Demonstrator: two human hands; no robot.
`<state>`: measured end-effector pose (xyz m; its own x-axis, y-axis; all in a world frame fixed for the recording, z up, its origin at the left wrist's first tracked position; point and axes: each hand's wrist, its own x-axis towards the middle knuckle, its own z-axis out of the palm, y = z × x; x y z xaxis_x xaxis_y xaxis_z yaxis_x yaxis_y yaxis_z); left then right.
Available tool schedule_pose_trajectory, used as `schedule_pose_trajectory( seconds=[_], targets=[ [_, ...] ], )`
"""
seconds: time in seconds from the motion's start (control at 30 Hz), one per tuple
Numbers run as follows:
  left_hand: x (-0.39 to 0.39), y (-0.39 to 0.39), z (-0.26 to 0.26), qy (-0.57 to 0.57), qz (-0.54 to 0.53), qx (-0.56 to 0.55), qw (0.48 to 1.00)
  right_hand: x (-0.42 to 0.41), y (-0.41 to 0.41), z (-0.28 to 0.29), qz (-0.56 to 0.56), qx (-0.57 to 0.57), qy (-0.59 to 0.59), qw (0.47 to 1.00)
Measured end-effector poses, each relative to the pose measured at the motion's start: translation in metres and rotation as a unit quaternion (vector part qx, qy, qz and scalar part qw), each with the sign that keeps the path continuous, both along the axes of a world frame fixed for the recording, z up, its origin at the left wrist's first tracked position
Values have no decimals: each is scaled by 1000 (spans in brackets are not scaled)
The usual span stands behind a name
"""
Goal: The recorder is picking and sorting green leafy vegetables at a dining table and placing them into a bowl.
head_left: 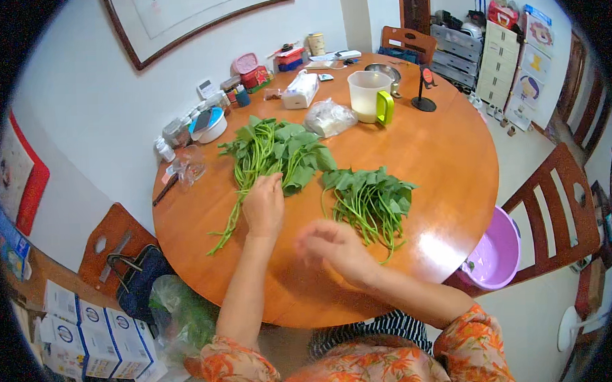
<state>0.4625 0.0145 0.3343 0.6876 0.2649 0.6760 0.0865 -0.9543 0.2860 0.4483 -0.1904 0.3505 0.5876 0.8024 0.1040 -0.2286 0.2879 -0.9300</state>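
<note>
A larger pile of leafy greens (264, 152) with long stems lies on the round wooden table (436, 156), left of centre. My left hand (263, 205) is at its near edge, fingers closed around some stems; the fingertips are partly hidden. To its right rests a smaller bunch of the same greens (369, 199), its stems pointing towards me. Just short of that bunch, my right hand (336, 248) hovers over the table. It is blurred by motion, the fingers loosely bent and apart, and nothing shows in it.
Behind the greens are a plastic bag (330, 118), a measuring jug (369, 95) with a green handle, and a tissue pack (301, 90). Jars and boxes line the wall side. A purple basin (495, 252) sits by a chair (554, 207) at right; a bag of greens (181, 311) is lower left.
</note>
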Motion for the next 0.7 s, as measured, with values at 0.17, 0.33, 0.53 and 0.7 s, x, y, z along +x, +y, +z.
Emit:
schedule_pose_trajectory(
  seconds=[0.17, 0.33, 0.53, 0.7],
  targets=[
    [6, 0, -12, 104, 77, 39, 991, 22, -5, 41, -46, 39, -113, 992],
    [16, -2, -30, 89, 132, -45, 986, 59, -2, 16, -148, 62, -108, 981],
    [16, -1, -24, 102, 75, 44, 991, 70, -10, -3, -167, 85, -72, 980],
    [20, -12, -18, 157, 100, 18, 982, 78, -11, -6, -161, 55, -56, 984]
  ],
)
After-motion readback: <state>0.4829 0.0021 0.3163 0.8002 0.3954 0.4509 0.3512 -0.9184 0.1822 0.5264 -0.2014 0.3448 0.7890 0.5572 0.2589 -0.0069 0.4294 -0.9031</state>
